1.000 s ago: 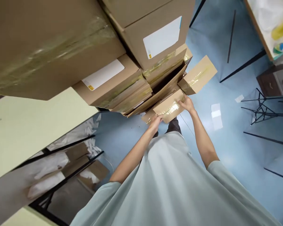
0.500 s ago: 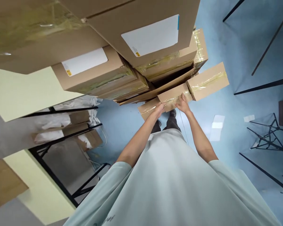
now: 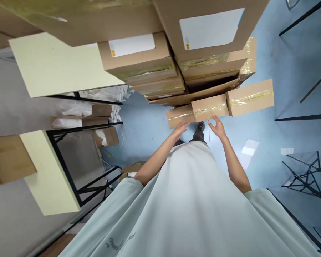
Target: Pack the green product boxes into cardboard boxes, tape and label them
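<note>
Three taped cardboard boxes stand in a row by my feet: a low left box (image 3: 179, 116), a middle box (image 3: 209, 107) and a larger right box (image 3: 250, 98). My left hand (image 3: 181, 129) is just below the left box, its fingers stretched out and holding nothing. Under the middle box's near edge is my right hand (image 3: 217, 127), open, thumb apart from the fingers. Its fingertips come very close to the cardboard; whether they touch I cannot tell. Behind the row runs a long cardboard flap (image 3: 200, 95) beside a dark gap.
Large stacked cartons (image 3: 166, 60) with white labels rise ahead. To the left are pale yellow tabletops (image 3: 66, 67) on black frames, with a carton (image 3: 10, 160) on one. Black metal legs (image 3: 305, 175) and white sheets (image 3: 248, 151) are on the blue floor (image 3: 267, 64) at right.
Both hands have come off the middle box and drawn back toward me, fingers opening. The boxes appear further right in view as the camera turned.
</note>
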Action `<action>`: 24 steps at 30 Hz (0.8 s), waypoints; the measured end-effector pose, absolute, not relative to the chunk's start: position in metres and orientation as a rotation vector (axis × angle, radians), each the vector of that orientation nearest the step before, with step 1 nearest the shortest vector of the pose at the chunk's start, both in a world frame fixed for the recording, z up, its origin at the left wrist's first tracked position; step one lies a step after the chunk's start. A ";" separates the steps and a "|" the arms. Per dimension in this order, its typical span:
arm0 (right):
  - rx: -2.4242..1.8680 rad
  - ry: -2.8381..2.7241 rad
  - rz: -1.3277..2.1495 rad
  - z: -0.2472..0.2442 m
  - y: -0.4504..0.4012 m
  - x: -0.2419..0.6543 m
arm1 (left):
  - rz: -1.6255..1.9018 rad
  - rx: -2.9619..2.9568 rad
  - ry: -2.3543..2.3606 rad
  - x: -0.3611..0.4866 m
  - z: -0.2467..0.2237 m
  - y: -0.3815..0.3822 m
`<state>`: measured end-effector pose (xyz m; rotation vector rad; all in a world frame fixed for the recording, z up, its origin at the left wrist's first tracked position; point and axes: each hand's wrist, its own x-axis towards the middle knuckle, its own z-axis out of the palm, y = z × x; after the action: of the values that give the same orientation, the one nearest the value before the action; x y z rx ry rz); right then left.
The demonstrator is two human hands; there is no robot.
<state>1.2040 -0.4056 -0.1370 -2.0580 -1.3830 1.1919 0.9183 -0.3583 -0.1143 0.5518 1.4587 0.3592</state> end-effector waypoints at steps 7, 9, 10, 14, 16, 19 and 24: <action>-2.064 -1.413 1.357 -0.127 -0.411 1.151 | 0.448 0.401 1.446 0.850 -0.099 -0.400; -2.039 -1.461 1.415 -0.119 -0.407 1.124 | 0.498 0.362 1.429 0.824 -0.093 -0.414; -2.019 -1.492 1.435 -0.114 -0.405 1.109 | 0.526 0.342 1.413 0.810 -0.089 -0.420; -1.907 -1.632 1.452 -0.089 -0.400 1.031 | 0.713 0.289 1.329 0.741 -0.072 -0.446; -1.816 -1.686 1.453 -0.076 -0.399 0.985 | 0.845 0.277 1.303 0.699 -0.060 -0.456; -1.658 -1.722 1.484 -0.056 -0.399 0.909 | 1.048 0.256 1.304 0.632 -0.036 -0.469; -1.416 -1.827 1.621 -0.015 -0.408 0.772 | 1.344 0.158 1.352 0.528 0.009 -0.507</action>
<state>0.7719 -0.4082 -0.0149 -1.4160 -1.8269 1.6212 0.5281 -0.5070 0.0086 0.1580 1.3520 1.3443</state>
